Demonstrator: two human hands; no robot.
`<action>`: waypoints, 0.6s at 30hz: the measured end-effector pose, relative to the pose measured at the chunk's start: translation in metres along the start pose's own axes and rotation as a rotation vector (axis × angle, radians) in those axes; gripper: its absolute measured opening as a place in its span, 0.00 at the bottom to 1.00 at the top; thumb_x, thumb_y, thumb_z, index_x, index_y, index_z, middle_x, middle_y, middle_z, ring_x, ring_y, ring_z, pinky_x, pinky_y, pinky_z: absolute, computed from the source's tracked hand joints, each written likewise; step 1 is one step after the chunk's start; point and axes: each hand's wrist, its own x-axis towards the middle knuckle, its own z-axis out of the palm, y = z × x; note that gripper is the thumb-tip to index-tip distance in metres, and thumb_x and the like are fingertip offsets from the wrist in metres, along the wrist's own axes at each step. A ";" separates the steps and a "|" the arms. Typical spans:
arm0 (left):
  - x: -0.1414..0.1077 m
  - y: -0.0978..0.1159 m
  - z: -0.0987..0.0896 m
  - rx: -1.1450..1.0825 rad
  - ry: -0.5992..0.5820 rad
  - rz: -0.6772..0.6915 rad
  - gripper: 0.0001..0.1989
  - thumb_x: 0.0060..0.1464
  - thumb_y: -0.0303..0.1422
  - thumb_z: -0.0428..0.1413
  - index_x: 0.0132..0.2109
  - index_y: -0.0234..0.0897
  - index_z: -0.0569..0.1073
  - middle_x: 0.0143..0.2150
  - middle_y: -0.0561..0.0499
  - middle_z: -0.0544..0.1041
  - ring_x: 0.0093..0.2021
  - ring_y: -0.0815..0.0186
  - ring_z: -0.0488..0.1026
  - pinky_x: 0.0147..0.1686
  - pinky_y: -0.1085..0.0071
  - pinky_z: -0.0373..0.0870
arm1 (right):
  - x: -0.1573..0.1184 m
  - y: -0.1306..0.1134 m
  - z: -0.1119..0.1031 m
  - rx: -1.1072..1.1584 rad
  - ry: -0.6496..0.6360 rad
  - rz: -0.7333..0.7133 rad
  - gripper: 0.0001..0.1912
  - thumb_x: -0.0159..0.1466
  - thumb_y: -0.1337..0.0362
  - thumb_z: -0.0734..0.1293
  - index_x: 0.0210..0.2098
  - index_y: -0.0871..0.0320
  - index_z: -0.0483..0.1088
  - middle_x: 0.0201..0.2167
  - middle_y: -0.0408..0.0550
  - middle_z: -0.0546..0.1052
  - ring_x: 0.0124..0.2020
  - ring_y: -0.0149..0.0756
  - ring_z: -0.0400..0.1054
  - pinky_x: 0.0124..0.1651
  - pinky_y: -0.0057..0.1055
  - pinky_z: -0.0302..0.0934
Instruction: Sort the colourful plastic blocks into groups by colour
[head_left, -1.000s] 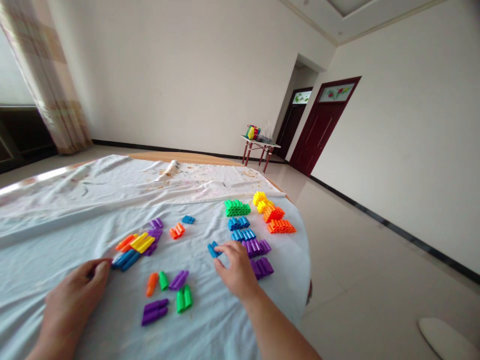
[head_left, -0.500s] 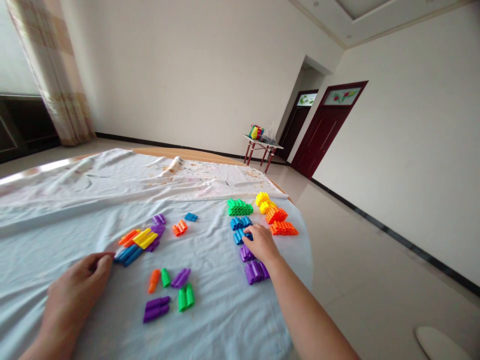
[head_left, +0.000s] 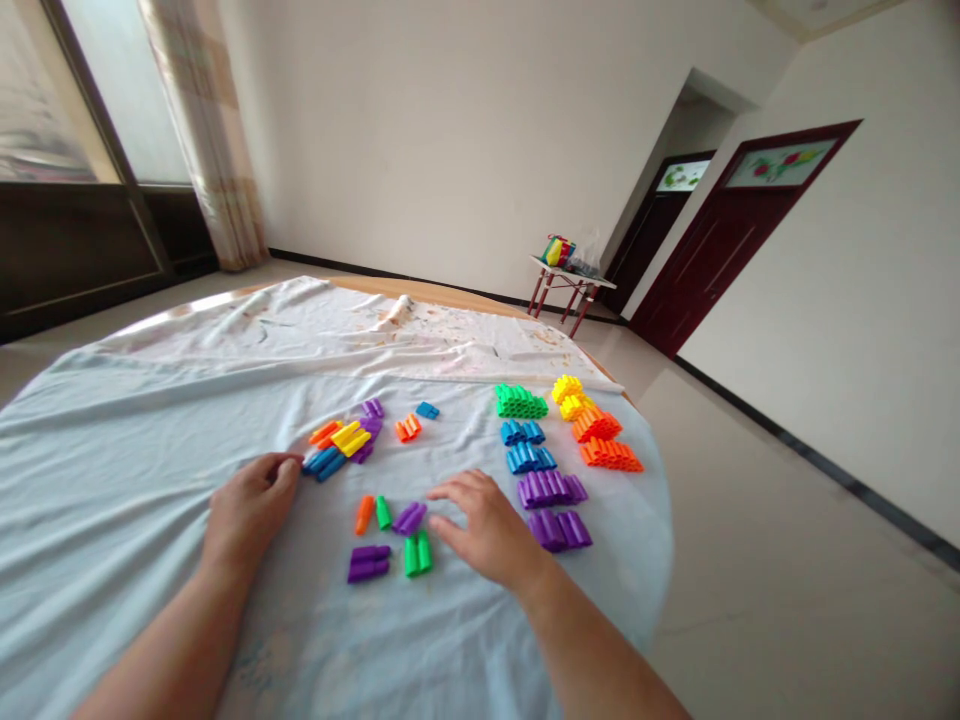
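Note:
My left hand (head_left: 251,510) rests loosely curled on the pale blue sheet (head_left: 112,500), holding nothing, just short of a cluster of blue tube blocks (head_left: 321,463) and yellow tube blocks (head_left: 349,438). My right hand (head_left: 484,530) hovers empty, fingers apart, beside a green pair (head_left: 418,553) and a purple piece (head_left: 410,518). Farther right stand rows of green blocks (head_left: 520,402), blue blocks (head_left: 529,458), purple blocks (head_left: 550,489) and orange blocks (head_left: 611,455). Yellow blocks (head_left: 568,396) lie at the far end.
A stained white sheet (head_left: 337,335) lies behind the blue one, and the sheet's right edge drops to a tiled floor (head_left: 780,580). A small red-legged table (head_left: 570,280) holding colourful items stands near the far wall, by dark red doors (head_left: 720,235).
The loose blue piece by my right hand a second ago now sits in the lower blue row. My right hand has drawn back empty toward me, and the view has swung left.

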 end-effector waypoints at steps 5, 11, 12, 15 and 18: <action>-0.002 0.001 -0.001 -0.022 -0.007 0.005 0.21 0.53 0.43 0.43 0.45 0.37 0.73 0.41 0.45 0.76 0.44 0.60 0.70 0.41 0.69 0.62 | 0.002 -0.002 0.039 -0.020 -0.006 0.067 0.17 0.56 0.57 0.71 0.44 0.54 0.71 0.39 0.48 0.75 0.45 0.40 0.66 0.49 0.36 0.58; -0.002 0.001 -0.002 -0.032 -0.002 0.000 0.21 0.53 0.44 0.44 0.44 0.37 0.73 0.41 0.45 0.76 0.43 0.60 0.70 0.40 0.69 0.62 | 0.006 0.006 0.045 -0.001 -0.018 0.093 0.14 0.56 0.61 0.71 0.42 0.54 0.72 0.38 0.46 0.75 0.44 0.38 0.66 0.49 0.35 0.57; -0.002 0.000 -0.002 -0.031 -0.001 -0.001 0.21 0.53 0.44 0.44 0.44 0.37 0.73 0.41 0.45 0.76 0.43 0.60 0.70 0.40 0.69 0.62 | 0.006 0.008 0.043 0.002 -0.008 0.102 0.14 0.56 0.62 0.71 0.42 0.54 0.72 0.39 0.46 0.75 0.44 0.38 0.66 0.49 0.34 0.57; -0.001 0.000 -0.001 -0.026 -0.006 0.001 0.21 0.53 0.44 0.43 0.45 0.39 0.73 0.42 0.45 0.76 0.44 0.60 0.70 0.40 0.69 0.62 | 0.003 0.014 0.038 -0.005 0.024 0.130 0.15 0.56 0.64 0.70 0.43 0.54 0.71 0.40 0.46 0.75 0.45 0.39 0.65 0.50 0.35 0.57; 0.001 -0.001 -0.001 -0.016 -0.009 -0.006 0.21 0.53 0.44 0.43 0.45 0.39 0.73 0.42 0.45 0.75 0.44 0.59 0.70 0.41 0.68 0.62 | -0.001 0.021 0.036 -0.017 0.014 0.137 0.16 0.55 0.67 0.70 0.44 0.54 0.71 0.42 0.46 0.74 0.46 0.39 0.64 0.51 0.35 0.57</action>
